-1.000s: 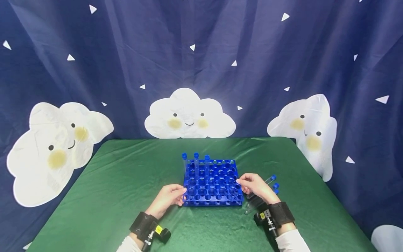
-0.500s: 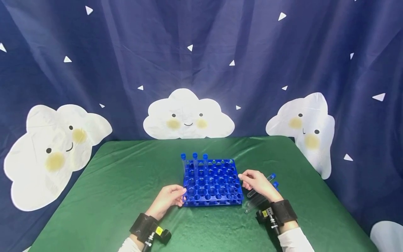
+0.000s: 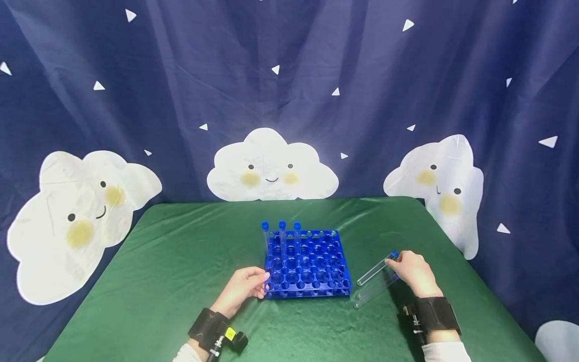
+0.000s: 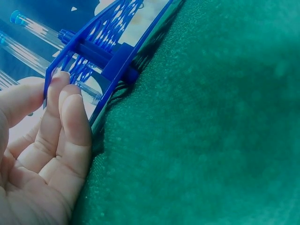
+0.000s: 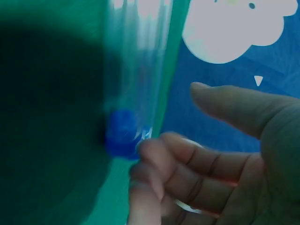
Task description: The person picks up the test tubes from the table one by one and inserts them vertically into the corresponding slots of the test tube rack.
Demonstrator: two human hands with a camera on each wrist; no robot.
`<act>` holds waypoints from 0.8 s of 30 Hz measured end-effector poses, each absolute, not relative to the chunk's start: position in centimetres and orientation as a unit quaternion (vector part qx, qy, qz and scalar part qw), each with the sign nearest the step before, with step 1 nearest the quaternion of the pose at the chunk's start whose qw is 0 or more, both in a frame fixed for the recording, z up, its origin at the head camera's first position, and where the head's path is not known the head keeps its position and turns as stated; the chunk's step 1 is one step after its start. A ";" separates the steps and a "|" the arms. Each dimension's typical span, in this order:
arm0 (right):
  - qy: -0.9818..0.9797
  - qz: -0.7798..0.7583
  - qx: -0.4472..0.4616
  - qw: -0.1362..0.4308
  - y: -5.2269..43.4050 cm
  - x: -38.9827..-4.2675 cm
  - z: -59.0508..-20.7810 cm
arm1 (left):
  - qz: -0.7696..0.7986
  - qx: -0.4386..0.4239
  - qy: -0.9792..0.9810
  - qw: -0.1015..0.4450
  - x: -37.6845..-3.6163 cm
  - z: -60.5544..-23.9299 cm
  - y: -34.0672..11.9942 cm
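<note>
A blue tube rack (image 3: pixel 305 266) stands mid-table with three blue-capped tubes (image 3: pixel 282 229) upright in its far left row. My left hand (image 3: pixel 259 281) holds the rack's near left corner; in the left wrist view the corner of the rack (image 4: pixel 108 51) sits between thumb and fingertips (image 4: pixel 70 108). Right of the rack, loose clear tubes (image 3: pixel 373 281) lie on the cloth. My right hand (image 3: pixel 399 261) rests at their capped ends. In the right wrist view its curled fingertips (image 5: pixel 150 173) touch a blue cap (image 5: pixel 122 133), with the thumb spread apart above.
A green cloth (image 3: pixel 181 281) covers the table, its right edge close beyond my right hand. A dark blue curtain (image 3: pixel 289 75) with white clouds hangs behind. Both wrists wear black straps.
My right hand left the rack's right side and moved right to the loose tubes' capped ends. The left hand stayed on the rack's corner.
</note>
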State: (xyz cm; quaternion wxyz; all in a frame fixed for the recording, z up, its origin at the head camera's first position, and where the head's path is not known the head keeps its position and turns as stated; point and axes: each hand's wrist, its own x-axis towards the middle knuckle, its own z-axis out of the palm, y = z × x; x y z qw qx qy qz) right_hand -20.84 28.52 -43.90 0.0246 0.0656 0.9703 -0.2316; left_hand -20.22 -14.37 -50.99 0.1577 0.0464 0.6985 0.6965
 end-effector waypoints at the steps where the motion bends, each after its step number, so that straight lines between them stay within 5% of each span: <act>1: 0.972 -0.222 0.077 0.030 28.6 -20.6 -44.0 | 0.696 0.044 0.699 0.158 -20.2 -51.0 -14.4; 24: 0.955 -0.266 0.118 0.055 28.4 -20.3 -46.3 | 0.690 0.045 0.705 0.155 -20.2 -50.8 -14.4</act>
